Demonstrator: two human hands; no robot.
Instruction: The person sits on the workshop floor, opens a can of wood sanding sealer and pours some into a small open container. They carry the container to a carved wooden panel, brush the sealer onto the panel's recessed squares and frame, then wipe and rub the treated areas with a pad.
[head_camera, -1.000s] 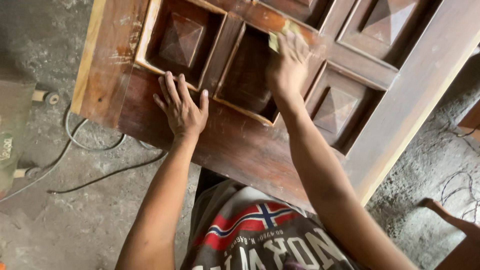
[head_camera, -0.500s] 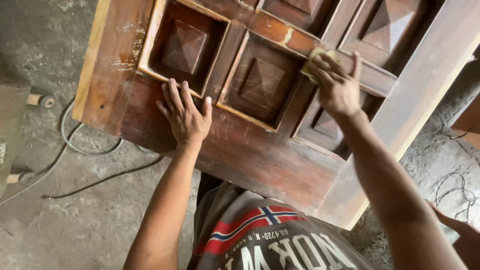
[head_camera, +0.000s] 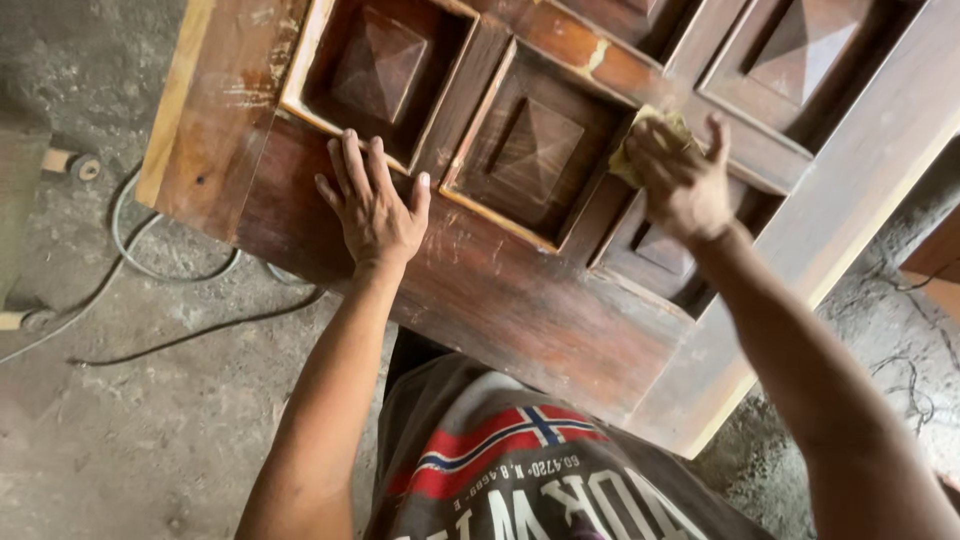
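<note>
A: What do the two hands do at this moment?

B: The left hand (head_camera: 375, 205) lies flat on the wooden door (head_camera: 520, 300), palm down, with the fingers spread apart. It grips nothing; it only presses on the dark lower rail, and the fingertips reach the edge of a recessed panel (head_camera: 380, 65).

A: And the other one?

B: The right hand (head_camera: 680, 180) is closed around a small yellowish piece of sandpaper (head_camera: 640, 150). The fingers are curled over it, so only a corner of the paper shows at the left of the knuckles.

A: Where exactly is this paper?

B: It is pressed against the door, on the upright strip between the middle panel (head_camera: 535, 150) and a smaller panel at the right, which the hand partly hides.

A: How does the door look?

B: It is dark brown, with square panels, each with a raised pyramid shape inside. Some edges are pale and scratched, where bare wood shows. The door lies tilted across the view, in front of the person's body.

A: What is around it?

B: A grey concrete floor (head_camera: 150, 420). At the left, a pale cable (head_camera: 125, 240) and a thin black cable (head_camera: 200, 330) lie on this floor. Below, I see the person's grey shirt (head_camera: 500, 470) with a red, white and blue print.
</note>
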